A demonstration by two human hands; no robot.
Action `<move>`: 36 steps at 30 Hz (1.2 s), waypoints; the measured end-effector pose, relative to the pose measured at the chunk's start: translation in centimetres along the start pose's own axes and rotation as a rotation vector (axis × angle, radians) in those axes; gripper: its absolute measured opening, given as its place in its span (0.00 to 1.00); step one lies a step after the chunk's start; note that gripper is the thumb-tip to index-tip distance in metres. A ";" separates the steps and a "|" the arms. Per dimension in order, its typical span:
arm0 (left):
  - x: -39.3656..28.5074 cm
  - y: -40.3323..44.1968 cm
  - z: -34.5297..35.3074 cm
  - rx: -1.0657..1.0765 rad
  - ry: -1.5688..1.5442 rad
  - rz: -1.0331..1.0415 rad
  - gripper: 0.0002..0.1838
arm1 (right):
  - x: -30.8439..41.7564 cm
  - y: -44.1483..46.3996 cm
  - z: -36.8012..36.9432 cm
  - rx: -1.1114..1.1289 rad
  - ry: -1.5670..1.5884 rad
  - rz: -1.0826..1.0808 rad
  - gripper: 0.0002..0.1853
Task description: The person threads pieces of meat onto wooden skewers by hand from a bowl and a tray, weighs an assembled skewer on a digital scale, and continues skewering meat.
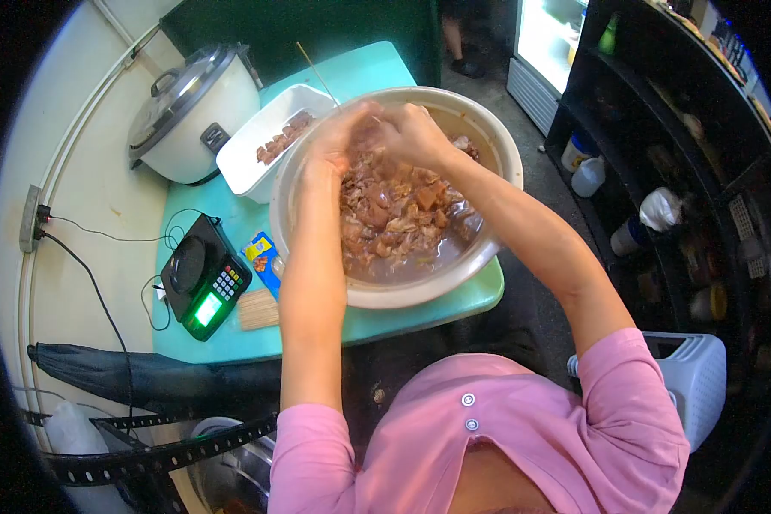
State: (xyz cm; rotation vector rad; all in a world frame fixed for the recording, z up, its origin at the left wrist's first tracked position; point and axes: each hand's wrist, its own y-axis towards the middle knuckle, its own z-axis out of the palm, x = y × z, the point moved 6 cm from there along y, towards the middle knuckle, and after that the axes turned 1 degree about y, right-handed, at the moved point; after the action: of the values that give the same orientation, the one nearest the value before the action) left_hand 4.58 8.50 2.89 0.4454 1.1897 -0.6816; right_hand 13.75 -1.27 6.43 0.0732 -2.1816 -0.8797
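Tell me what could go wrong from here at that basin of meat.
The thin stick beside the left hand might prick a finger, since the right hand is so close. Liquid in the basin could splash onto the lit scale nearby. The meat looks wet, so any piece picked up might slip from the grip.

No text or number is reading clearly. On the scale (204,278), the display (206,309) is glowing green, digits washing out; keypad (229,281) markings are blurring. Blue packet (265,261) lettering is appearing illegible.
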 end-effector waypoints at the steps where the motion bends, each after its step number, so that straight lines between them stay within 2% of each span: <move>1: 0.3 0.1 0.7 0.003 0.060 -0.012 0.11 | 0.2 0.2 -0.3 -0.001 -0.004 -0.003 0.11; 4: 0.3 -0.1 0.6 -0.053 0.005 -0.018 0.11 | 0.2 0.2 -1.0 0.005 0.053 0.057 0.11; 6: -0.2 -0.1 -0.3 -0.060 0.012 -0.013 0.11 | -0.5 0.2 -0.2 0.102 0.051 0.143 0.11; 8: -1.0 -0.2 -2.2 -0.161 -0.088 0.091 0.12 | -1.1 0.0 0.6 0.112 0.062 0.098 0.12; 11: -1.1 0.1 -3.0 -0.205 -0.088 0.093 0.12 | -0.9 0.1 0.6 0.108 0.038 0.054 0.12; 15: -0.7 0.1 -1.2 -0.170 -0.066 0.093 0.11 | -0.4 -0.1 -0.4 0.069 -0.005 0.100 0.12; 17: -0.2 -0.4 1.4 -0.150 0.068 0.068 0.10 | -0.6 0.4 -0.5 0.030 -0.009 0.115 0.12; 19: 0.3 -0.4 1.6 -0.129 0.022 0.048 0.09 | -1.2 0.1 -0.3 -0.004 -0.009 0.135 0.12; 22: -0.4 -0.5 1.5 -0.104 0.058 0.066 0.13 | -0.9 0.5 -0.4 -0.006 0.008 0.087 0.12; 24: -0.3 -0.5 1.4 -0.085 -0.096 0.014 0.20 | -0.5 0.5 -0.5 -0.015 -0.036 0.041 0.12; 25: -0.4 -0.5 1.1 -0.088 -0.097 0.015 0.20 | -0.5 0.5 -0.5 -0.011 -0.035 0.039 0.12; 27: -0.2 -0.3 1.1 -0.012 -0.224 -0.046 0.26 | -0.7 0.4 -0.3 0.000 -0.008 0.049 0.12; 30: -0.4 -0.1 0.9 0.055 -0.265 -0.057 0.29 | -0.8 0.5 -0.3 -0.010 -0.029 0.047 0.12; 34: -0.4 -0.2 1.1 0.075 -0.295 -0.065 0.22 | -1.5 0.5 0.2 0.007 -0.014 0.060 0.12; 36: -0.7 -0.4 1.2 0.033 -0.068 0.062 0.14 | -1.4 0.6 0.1 -0.042 0.013 0.020 0.13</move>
State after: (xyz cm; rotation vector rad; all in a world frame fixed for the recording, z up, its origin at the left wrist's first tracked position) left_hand 5.01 7.62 3.94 0.4812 1.0975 -0.6584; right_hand 14.78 -0.28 5.82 0.0359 -2.1471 -0.9107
